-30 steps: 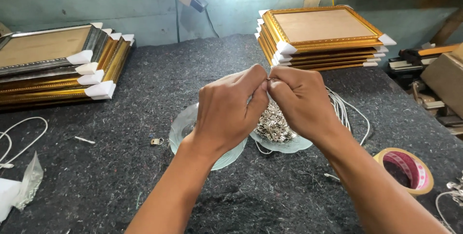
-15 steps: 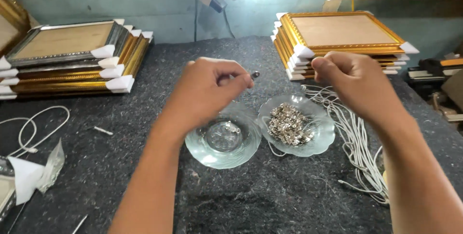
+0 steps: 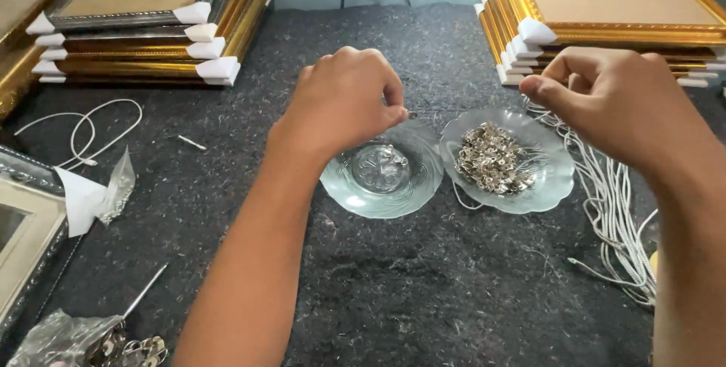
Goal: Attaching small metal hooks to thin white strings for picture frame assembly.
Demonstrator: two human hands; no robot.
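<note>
My left hand point(image 3: 344, 102) hovers over a clear glass dish point(image 3: 423, 185) that has a few small metal pieces at its centre. Its thumb and forefinger are pinched on a tiny metal piece point(image 3: 409, 115). My right hand point(image 3: 620, 102) is raised to the right, above a second glass dish point(image 3: 556, 185) heaped with several small silver metal hangers point(image 3: 491, 157). Its fingers are curled, thumb pressed to forefinger. White cords point(image 3: 612, 201) trail from under it down the dark felt table point(image 3: 423, 284).
Stacks of gold picture frames with white corner guards stand at the back left point(image 3: 144, 42) and back right point(image 3: 605, 4). A loose white cord loop point(image 3: 83, 133), a silver frame point(image 3: 19, 223), a thin metal tool point(image 3: 144, 291) and a plastic bag of metal bits point(image 3: 83, 340) lie at the left.
My hands were joined over the dishes a second ago. They have pulled apart, the left staying above the nearly empty dish and the right moving off to the right.
</note>
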